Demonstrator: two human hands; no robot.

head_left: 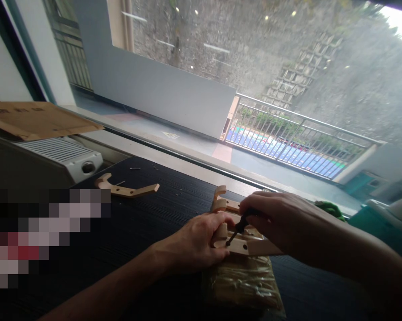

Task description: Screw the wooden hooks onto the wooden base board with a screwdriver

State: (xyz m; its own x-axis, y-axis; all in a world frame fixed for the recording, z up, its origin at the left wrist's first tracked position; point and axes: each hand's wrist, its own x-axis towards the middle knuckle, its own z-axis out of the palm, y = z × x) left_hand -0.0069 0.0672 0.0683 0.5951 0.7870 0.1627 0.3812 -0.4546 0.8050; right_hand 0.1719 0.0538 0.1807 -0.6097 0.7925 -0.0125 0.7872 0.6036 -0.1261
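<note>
On the dark tabletop (144,214) my left hand (197,240) grips the curved end of a pale wooden assembly (244,246), fingers wrapped round it. My right hand (281,218) is closed on the black handle of a screwdriver (236,232), whose tip points down into a hole in the wooden piece. More curved wooden ends (220,198) rise behind the hands. Below the assembly lies a clear plastic bag of wooden parts (244,281).
A separate curved wooden piece (127,189) lies on the table to the left, with a few small screws (135,168) behind it. A white heater (63,156) under cardboard (34,118) stands at left. A window (254,67) runs behind the table. Something green (330,208) lies at right.
</note>
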